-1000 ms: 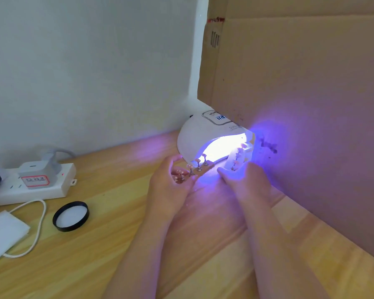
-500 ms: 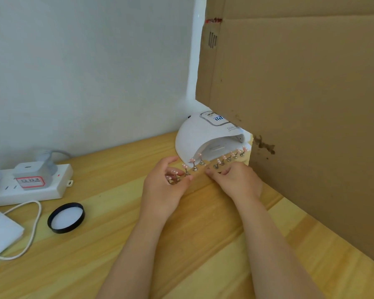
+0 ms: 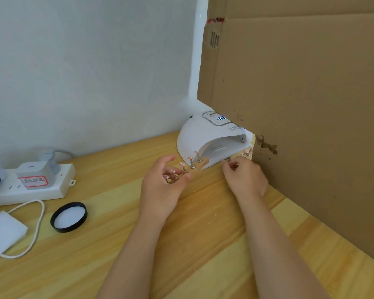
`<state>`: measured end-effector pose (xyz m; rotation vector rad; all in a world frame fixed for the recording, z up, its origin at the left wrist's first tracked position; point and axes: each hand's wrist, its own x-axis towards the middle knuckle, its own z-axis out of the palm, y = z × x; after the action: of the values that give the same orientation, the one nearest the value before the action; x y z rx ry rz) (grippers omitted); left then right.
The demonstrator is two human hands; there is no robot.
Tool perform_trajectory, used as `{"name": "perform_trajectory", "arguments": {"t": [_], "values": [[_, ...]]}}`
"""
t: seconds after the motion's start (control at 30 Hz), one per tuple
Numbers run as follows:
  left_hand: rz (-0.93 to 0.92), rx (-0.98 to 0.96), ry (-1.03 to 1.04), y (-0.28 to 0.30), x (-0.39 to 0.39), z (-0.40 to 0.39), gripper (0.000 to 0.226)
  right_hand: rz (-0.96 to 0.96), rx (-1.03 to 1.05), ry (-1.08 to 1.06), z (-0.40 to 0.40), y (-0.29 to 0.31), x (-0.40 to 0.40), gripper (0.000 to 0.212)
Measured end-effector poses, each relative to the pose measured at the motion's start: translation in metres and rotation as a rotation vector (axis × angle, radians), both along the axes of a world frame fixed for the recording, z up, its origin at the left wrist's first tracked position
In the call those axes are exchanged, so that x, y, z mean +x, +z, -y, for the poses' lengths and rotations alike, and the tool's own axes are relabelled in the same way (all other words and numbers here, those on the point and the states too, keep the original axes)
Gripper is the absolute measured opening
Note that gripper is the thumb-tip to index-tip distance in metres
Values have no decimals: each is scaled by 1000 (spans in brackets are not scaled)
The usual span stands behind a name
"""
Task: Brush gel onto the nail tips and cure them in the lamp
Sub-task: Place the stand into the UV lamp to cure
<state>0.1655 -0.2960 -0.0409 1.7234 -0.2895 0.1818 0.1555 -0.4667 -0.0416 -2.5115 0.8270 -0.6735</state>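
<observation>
Nearest on the wooden table (image 3: 203, 244) lay a black lid (image 3: 69, 217) and a white power strip (image 3: 30, 182), both well apart from the work. Further on, the left hand (image 3: 163, 186) pinched one end of the wooden strip (image 3: 198, 167) that carried the nail tips (image 3: 189, 158) on small stands. The right hand (image 3: 244, 176) had its fingers curled at the other end; whether it really gripped the strip, I could not tell. The strip lay across the mouth of the white lamp (image 3: 205, 134), which stood against the cardboard (image 3: 300, 126) and was not shining. To do this step well, both hands should keep the strip level and move it straight, so the tips do not touch the lamp edge.
</observation>
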Motion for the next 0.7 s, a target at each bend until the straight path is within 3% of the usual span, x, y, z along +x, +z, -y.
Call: {"name": "perform_trajectory", "arguments": {"t": [0.17,0.27,0.33,0.43,0.53,0.63,0.7], "values": [[-2,5,-11,1,-2,0,40,-123,-46,-29,-1,2,3,28],[-4,-2,-13,1,-2,0,41,-174,-28,-6,-2,5,2,49],[2,-10,-12,1,-1,0,41,-121,-31,35,-4,5,-2,50],[19,9,-18,0,-1,1,42,152,38,77,-7,11,-4,28],[43,30,-30,-1,-1,1,44,243,381,218,-10,22,0,21],[62,43,-57,1,-2,0,47,50,837,354,-11,35,-6,18],[74,44,-93,3,-3,-1,48,-62,987,432,-10,38,-10,17]]}}
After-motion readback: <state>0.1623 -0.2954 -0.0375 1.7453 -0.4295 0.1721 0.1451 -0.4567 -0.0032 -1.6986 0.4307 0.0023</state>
